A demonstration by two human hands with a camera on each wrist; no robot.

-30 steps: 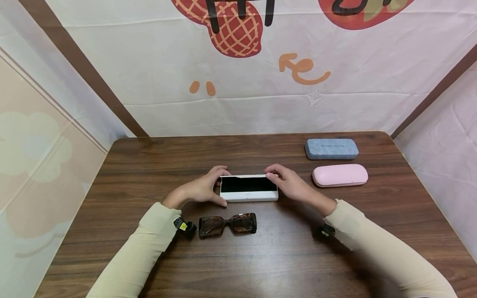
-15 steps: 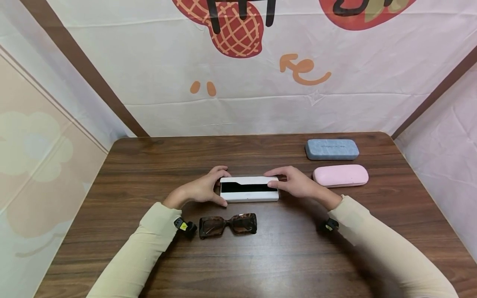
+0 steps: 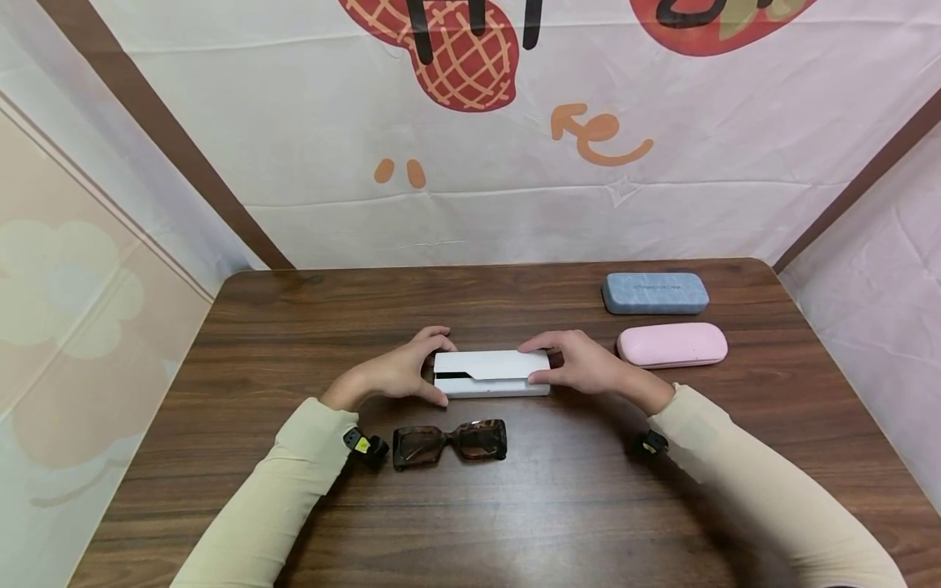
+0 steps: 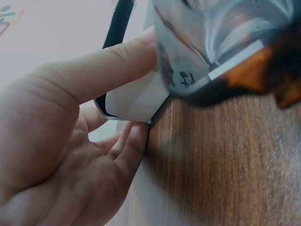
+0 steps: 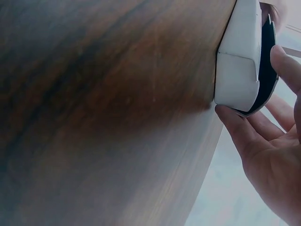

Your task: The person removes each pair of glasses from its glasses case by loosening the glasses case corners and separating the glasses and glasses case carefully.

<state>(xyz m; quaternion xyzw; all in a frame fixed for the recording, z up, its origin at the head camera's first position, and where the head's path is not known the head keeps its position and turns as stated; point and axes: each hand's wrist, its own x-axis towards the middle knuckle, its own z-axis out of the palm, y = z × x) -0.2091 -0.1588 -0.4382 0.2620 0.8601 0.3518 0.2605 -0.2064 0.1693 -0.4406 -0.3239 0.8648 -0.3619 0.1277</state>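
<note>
Lying on the dark brown wood-grain worktop, a long white box-shaped case shows a narrow black gap under its flap. The left hand grasps 1 end, the right hand the other. Brown tortoiseshell rectangular sunglasses lie just in front; a rounded pink case and an oblong blue case sit rightward.

One high view, two close ones
The tabletop is faced forward and downward from the head; in each wrist view the white case is seen low, end-on and near, shared with the head view.
</note>
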